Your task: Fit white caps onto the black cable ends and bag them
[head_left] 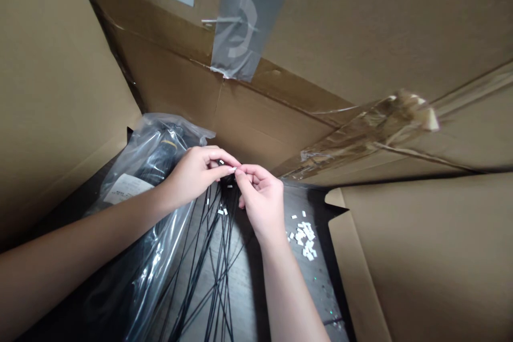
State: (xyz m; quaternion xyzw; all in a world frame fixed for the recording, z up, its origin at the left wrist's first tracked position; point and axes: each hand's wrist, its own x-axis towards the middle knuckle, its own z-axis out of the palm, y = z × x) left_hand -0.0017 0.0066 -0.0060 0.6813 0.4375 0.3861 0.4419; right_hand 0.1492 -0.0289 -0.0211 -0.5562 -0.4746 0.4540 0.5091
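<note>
My left hand (199, 172) and my right hand (261, 192) meet fingertip to fingertip above a bundle of thin black cables (216, 272). Thumb and forefinger of the left are pinched on a small white piece (232, 170). The right hand's thumb and forefinger are pressed together at its right end; what lies between them is hidden. Below the hands, several white tabs (222, 211) sit among the upper cable ends. A loose pile of similar small white pieces (305, 236) lies on the dark floor, right of my right wrist.
Left of the cables lies a clear plastic bag (154, 256) of black material with a white label (127, 188). A large taped cardboard box (276, 112) stands behind. Cardboard panels rise at the left (56, 80) and right (433, 256).
</note>
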